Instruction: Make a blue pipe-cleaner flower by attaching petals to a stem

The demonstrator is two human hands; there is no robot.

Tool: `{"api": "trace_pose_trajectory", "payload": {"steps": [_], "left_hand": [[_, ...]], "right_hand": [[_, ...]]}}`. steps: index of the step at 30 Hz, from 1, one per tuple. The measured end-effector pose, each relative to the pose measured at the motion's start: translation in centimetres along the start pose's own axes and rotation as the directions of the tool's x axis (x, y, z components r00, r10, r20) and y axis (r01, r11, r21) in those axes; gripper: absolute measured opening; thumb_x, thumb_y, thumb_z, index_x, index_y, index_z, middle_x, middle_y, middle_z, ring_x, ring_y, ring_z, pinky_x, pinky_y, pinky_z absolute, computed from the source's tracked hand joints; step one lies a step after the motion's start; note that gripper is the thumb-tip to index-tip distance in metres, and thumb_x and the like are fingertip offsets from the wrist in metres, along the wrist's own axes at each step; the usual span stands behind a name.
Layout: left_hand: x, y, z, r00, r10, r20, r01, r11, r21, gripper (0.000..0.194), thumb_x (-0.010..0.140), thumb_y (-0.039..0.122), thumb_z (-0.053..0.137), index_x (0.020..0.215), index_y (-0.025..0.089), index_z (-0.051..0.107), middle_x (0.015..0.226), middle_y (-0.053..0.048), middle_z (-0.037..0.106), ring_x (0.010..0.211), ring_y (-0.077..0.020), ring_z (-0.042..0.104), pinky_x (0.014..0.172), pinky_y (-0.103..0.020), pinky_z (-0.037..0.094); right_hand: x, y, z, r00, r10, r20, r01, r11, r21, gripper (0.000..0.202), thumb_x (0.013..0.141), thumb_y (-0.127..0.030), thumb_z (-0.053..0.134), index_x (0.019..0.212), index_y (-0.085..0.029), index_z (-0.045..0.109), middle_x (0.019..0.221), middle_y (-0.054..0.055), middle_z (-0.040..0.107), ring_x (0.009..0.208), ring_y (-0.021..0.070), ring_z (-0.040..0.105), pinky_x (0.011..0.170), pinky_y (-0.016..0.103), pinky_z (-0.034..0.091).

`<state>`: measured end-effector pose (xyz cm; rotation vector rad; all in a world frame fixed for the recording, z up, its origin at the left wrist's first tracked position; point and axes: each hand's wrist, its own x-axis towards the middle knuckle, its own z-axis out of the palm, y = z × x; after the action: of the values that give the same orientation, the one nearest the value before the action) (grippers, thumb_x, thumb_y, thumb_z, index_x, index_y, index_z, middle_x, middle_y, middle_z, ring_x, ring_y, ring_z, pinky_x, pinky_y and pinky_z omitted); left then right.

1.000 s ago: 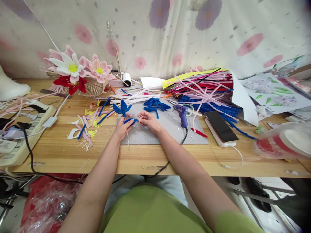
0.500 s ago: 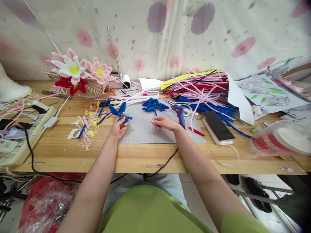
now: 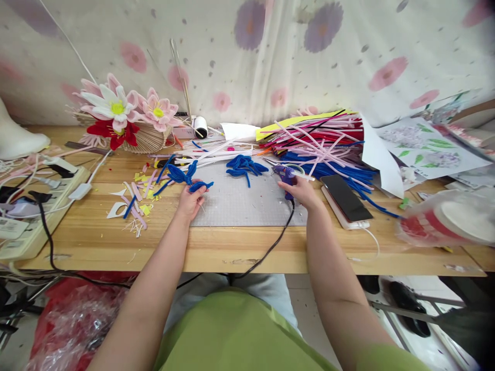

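My left hand (image 3: pixel 190 203) is closed on a blue pipe-cleaner flower (image 3: pixel 186 173), its fuzzy petals standing out above the fingers. At the right of the grey cutting mat (image 3: pixel 240 208), my right hand (image 3: pixel 299 189) wraps round a purple hot glue gun (image 3: pixel 285 176), whose nozzle points to the upper left. More blue pipe-cleaner petals (image 3: pixel 245 166) lie together on the mat between the two hands. The glue gun's black cord (image 3: pixel 273 247) runs down over the table edge.
Behind the mat lie heaps of pink, red and blue pipe cleaners (image 3: pixel 328 165). A phone (image 3: pixel 346 198) on a white power bank is to the right. Colourful scraps (image 3: pixel 133 201), finished fuzzy flowers (image 3: pixel 118 108) and a power strip (image 3: pixel 46 211) occupy the left side.
My right hand has moved right from the middle of the mat and taken hold of the glue gun. The flower in my left hand has tilted left and shifted slightly.
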<state>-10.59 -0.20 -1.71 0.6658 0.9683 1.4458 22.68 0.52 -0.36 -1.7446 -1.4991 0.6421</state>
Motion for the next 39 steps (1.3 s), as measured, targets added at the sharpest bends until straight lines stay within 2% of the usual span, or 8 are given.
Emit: {"api": "trace_pose_trajectory", "payload": {"steps": [2, 5, 9, 12, 15, 18, 22, 39], "left_hand": [[0.0, -0.1, 0.1, 1.0, 0.006, -0.02, -0.007, 1.0, -0.005, 0.04, 0.049, 0.012, 0.079, 0.08, 0.017, 0.054, 0.064, 0.005, 0.06, 0.06, -0.0089, 0.062, 0.033, -0.013, 0.023], [0.0, -0.1, 0.1, 1.0, -0.004, -0.025, 0.003, 1.0, -0.017, 0.04, 0.049, 0.014, 0.08, 0.079, 0.017, 0.054, 0.064, 0.004, 0.061, 0.061, -0.0108, 0.064, 0.032, -0.014, 0.023], [0.0, 0.1, 0.1, 0.999, -0.028, -0.02, 0.027, 0.999, -0.029, 0.038, 0.048, 0.015, 0.081, 0.076, 0.016, 0.055, 0.063, 0.004, 0.061, 0.059, -0.0102, 0.063, 0.031, -0.014, 0.023], [0.1, 0.1, 0.3, 0.999, -0.033, -0.02, 0.032, 0.998, -0.056, 0.034, 0.05, 0.015, 0.08, 0.071, 0.016, 0.054, 0.059, 0.005, 0.057, 0.047, -0.0043, 0.054, 0.031, -0.012, 0.022], [0.2, 0.0, 0.5, 1.0, -0.027, -0.008, 0.026, 0.997, -0.066, 0.034, 0.05, 0.015, 0.08, 0.066, 0.015, 0.05, 0.055, 0.007, 0.052, 0.04, -0.0003, 0.043, 0.03, -0.011, 0.02], [0.0, -0.1, 0.8, 0.999, -0.011, -0.039, 0.009, 0.999, -0.053, 0.036, 0.049, 0.016, 0.081, 0.064, 0.015, 0.048, 0.054, 0.008, 0.049, 0.038, 0.0007, 0.039, 0.03, -0.011, 0.02], [-0.3, -0.2, 1.2, 0.993, 0.02, -0.113, -0.025, 0.999, -0.041, 0.037, 0.048, 0.017, 0.081, 0.065, 0.015, 0.048, 0.054, 0.008, 0.049, 0.038, 0.0004, 0.039, 0.03, -0.012, 0.021], [-0.4, 0.3, 1.1, 0.996, -0.029, -0.089, 0.029, 1.0, 0.003, 0.039, 0.046, 0.017, 0.082, 0.065, 0.015, 0.048, 0.057, 0.008, 0.049, 0.039, 0.0006, 0.038, 0.031, -0.012, 0.021]], "right_hand": [[0.6, -0.2, 1.7, 0.996, 0.076, -0.043, -0.076, 0.997, -0.004, 0.048, 0.062, -0.054, 0.067, 0.089, -0.014, 0.062, 0.081, 0.008, 0.065, 0.075, 0.0217, 0.059, 0.069, 0.035, 0.045], [1.3, 0.2, 3.3, 0.966, 0.216, -0.14, -0.213, 0.976, 0.037, 0.045, 0.063, -0.052, 0.065, 0.084, -0.012, 0.064, 0.079, 0.01, 0.066, 0.081, 0.0265, 0.061, 0.073, 0.038, 0.046], [1.2, -0.1, 3.7, 0.937, 0.264, -0.229, -0.199, 0.942, 0.271, 0.046, 0.063, -0.055, 0.064, 0.084, -0.014, 0.064, 0.071, 0.007, 0.064, 0.072, 0.0217, 0.061, 0.064, 0.033, 0.047], [0.1, -2.5, 4.2, 0.983, 0.14, -0.12, -0.059, 0.856, 0.513, 0.042, 0.063, -0.052, 0.065, 0.086, -0.017, 0.063, 0.068, 0.002, 0.062, 0.06, 0.0131, 0.057, 0.054, 0.025, 0.043], [-1.6, -5.4, 6.1, 0.99, -0.018, 0.141, -0.071, 0.797, 0.6, 0.038, 0.064, -0.054, 0.066, 0.073, -0.017, 0.062, 0.056, -0.001, 0.054, 0.047, 0.008, 0.046, 0.045, 0.023, 0.036], [-3.1, -6.9, 9.0, 0.93, -0.133, 0.343, -0.096, 0.813, 0.574, 0.04, 0.061, -0.057, 0.067, 0.066, -0.018, 0.06, 0.049, -0.003, 0.048, 0.044, 0.0072, 0.04, 0.043, 0.023, 0.033], [-4.0, -6.6, 11.3, 0.925, -0.15, 0.35, -0.065, 0.842, 0.535, 0.042, 0.063, -0.06, 0.065, 0.064, -0.019, 0.056, 0.05, -0.003, 0.049, 0.044, 0.0076, 0.039, 0.043, 0.024, 0.034], [-4.2, -6.7, 11.3, 0.959, -0.057, 0.278, -0.065, 0.91, 0.41, 0.042, 0.062, -0.058, 0.065, 0.074, -0.018, 0.06, 0.061, 0.001, 0.058, 0.059, 0.0143, 0.053, 0.058, 0.029, 0.043]]}}
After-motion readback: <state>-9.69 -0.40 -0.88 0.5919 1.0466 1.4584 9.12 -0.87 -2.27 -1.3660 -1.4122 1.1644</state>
